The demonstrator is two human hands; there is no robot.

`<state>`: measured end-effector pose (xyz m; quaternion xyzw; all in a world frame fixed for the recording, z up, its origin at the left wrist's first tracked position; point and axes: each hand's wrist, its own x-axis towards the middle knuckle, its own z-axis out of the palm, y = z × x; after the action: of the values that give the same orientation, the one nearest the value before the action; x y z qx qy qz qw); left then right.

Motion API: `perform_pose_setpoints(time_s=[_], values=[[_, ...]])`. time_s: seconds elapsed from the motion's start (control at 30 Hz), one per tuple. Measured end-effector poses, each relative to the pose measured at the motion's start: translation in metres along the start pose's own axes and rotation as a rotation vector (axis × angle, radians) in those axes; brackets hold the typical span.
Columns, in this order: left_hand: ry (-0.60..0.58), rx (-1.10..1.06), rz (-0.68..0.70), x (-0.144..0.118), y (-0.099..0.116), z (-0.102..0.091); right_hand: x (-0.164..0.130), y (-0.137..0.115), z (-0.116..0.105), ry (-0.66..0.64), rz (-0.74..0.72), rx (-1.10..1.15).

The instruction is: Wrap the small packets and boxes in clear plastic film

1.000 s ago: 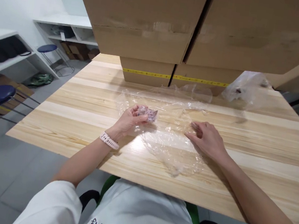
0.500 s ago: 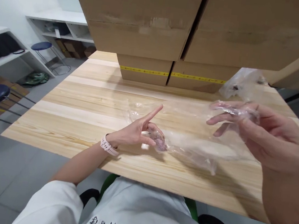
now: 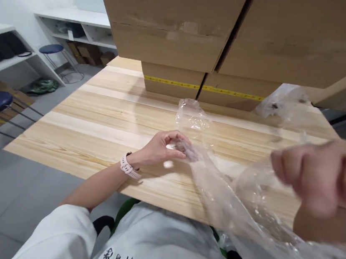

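- Since half a second ago, the right hand (image 3: 318, 181) is being pulled up close to the camera, and the clear plastic bag (image 3: 233, 200) is being stretched out with it.
- One end of the bag is being gripped by the right hand, with the fingers curled; the hand is blurred.
- A small purplish lump (image 3: 186, 149) is being pinched by the left hand (image 3: 161, 147), down low on the wooden table (image 3: 99, 116).
- The lump is being kept at the other end of the bag, just above the table top.
- Big cardboard boxes (image 3: 178, 33) are being seen at the back of the table.
- Another crinkled plastic bag (image 3: 282, 101) is being seen beside the boxes.
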<state>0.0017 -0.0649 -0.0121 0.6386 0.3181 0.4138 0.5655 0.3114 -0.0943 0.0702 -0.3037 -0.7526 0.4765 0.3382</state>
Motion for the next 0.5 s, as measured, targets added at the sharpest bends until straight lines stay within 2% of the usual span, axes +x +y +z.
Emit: perform_pose_setpoints(time_s=[0.13, 0.23, 0.4, 0.5], values=[[0.002, -0.02, 0.04, -0.001, -0.004, 0.003, 0.026, 0.033, 0.041, -0.066, 0.104, 0.107], [0.067, 0.029, 0.082, -0.004, -0.01, 0.008, 0.041, 0.062, 0.075, -0.061, 0.169, 0.198], [0.14, 0.239, 0.115, -0.01, -0.014, 0.018, 0.037, 0.087, 0.121, 0.209, 0.21, 0.432], [0.123, 0.383, 0.192, -0.011, -0.01, 0.021, 0.028, 0.094, 0.125, 0.297, 0.246, 0.456]])
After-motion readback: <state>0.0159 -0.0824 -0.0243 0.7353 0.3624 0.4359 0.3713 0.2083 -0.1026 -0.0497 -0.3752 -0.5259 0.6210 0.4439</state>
